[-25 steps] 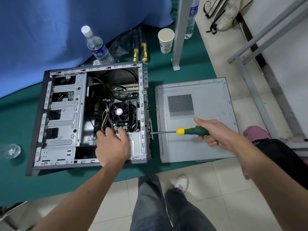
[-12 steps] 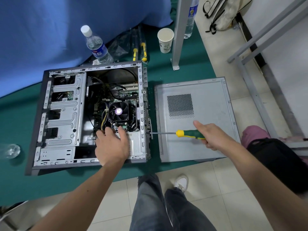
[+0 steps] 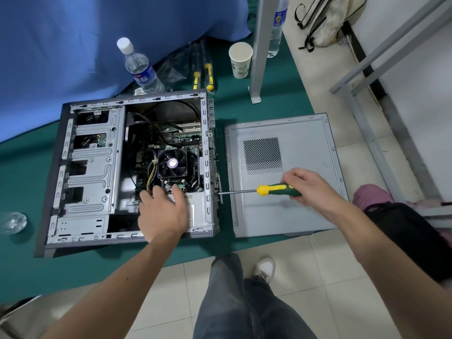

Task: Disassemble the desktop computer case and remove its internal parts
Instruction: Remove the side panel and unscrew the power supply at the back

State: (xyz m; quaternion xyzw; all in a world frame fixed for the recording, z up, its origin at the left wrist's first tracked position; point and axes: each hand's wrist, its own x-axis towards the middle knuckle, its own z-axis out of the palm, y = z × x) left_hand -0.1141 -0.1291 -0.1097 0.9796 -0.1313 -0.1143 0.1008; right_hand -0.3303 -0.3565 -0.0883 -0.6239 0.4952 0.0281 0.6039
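Observation:
An open desktop computer case point(image 3: 88, 167) lies on its side on the green table, showing the motherboard and a black CPU fan point(image 3: 172, 163). My left hand point(image 3: 162, 214) rests flat on the grey power supply point(image 3: 198, 211) in the case's near right corner, fingers spread. My right hand point(image 3: 310, 189) grips a green and yellow screwdriver point(image 3: 276, 189). Its shaft runs left, and the tip touches the case's rear edge beside the power supply. The removed grey side panel point(image 3: 300, 133) lies to the right of the case, under the screwdriver.
Behind the case stand a water bottle point(image 3: 140, 67), a paper cup point(image 3: 240, 60), two yellow-handled tools point(image 3: 203, 77) and a grey metal post point(image 3: 260, 45). A clear glass object point(image 3: 13, 222) sits at the left edge. My legs point(image 3: 244, 302) are below the table's front edge.
My right hand has shifted slightly on the screwdriver handle, as if turning it. The left hand stays on the power supply. The camera view moved a little.

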